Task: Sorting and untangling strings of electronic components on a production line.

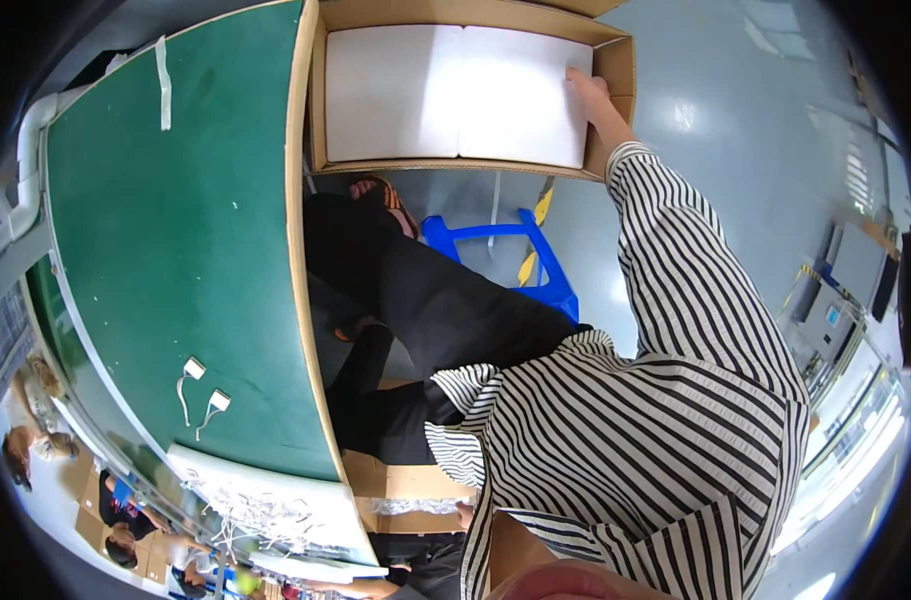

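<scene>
My right hand reaches in a striped sleeve into an open cardboard carton at the top. The thumb lies on a flat white slab, and the other fingers reach into the gap by the carton's right wall, so the hand grips the slab's right edge. A second white slab lies flush against its left side, partly in shadow. My left hand does not clearly show; a bit of a hand peeks out by my shirt at the bottom, and I cannot tell whose it is.
A green-topped table fills the left, with two small white connectors and a pile of white wires. A blue stool stands below the carton. A lower carton holds clear plastic. Other people work at the lower left.
</scene>
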`<state>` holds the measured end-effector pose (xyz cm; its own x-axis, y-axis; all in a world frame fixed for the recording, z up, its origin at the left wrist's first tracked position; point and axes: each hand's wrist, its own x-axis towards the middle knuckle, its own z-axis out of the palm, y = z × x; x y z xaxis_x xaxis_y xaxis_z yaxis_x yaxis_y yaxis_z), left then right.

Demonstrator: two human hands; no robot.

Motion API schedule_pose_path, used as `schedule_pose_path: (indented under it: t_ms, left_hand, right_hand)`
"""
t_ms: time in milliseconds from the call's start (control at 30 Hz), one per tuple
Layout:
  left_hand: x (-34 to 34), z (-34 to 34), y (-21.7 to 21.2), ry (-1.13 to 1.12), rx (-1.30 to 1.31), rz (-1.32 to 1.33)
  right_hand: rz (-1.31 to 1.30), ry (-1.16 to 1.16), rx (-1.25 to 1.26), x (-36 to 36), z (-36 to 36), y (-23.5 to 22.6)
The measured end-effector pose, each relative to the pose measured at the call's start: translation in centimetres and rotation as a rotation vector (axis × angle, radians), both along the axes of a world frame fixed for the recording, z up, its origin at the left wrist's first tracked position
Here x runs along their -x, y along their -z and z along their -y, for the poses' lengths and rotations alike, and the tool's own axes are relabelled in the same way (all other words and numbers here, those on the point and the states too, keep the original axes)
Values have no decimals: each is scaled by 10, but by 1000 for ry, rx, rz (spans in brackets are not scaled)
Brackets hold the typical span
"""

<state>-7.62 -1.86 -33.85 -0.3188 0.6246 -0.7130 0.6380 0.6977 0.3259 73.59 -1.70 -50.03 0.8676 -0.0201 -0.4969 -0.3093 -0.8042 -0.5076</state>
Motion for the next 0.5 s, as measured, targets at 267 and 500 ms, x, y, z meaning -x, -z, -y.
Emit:
schedule_pose_path:
  t_ms: [267,500]
  left_hand:
    - [-2,43,39,14,79,64]
    - [27,221,-15,-528,-127,-102]
  right_hand:
    - [-5,-110,-180,13,-17,-85]
    - [-109,-535,-318,80,-26,-145]
